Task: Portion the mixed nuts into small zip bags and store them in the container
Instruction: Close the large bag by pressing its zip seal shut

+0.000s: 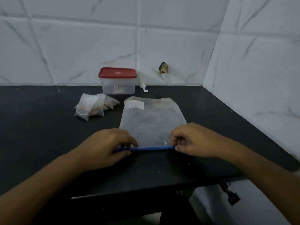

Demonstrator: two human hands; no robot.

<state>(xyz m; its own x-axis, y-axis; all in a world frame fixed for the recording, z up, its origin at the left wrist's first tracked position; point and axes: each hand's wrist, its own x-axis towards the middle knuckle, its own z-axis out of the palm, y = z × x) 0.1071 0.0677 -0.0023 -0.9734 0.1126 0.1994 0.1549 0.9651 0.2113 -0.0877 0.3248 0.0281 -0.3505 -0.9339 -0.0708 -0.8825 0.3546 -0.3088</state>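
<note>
Flat on the black bench (48, 127), mouth end nearest: a large clear zip bag (152, 120), its blue zip strip (152, 148) pinched at the left end between curled fingers and thumb of the left hand (105, 146) and at the right end likewise by the right hand (194, 140). Behind and to the left, well apart from both hands, a heap of small filled zip bags (92, 106). Farther back, near the tiled wall (81, 46), a clear container (117, 86) with its red lid (117, 72) on, a white scoop (143, 87) just beside it on the right.
</note>
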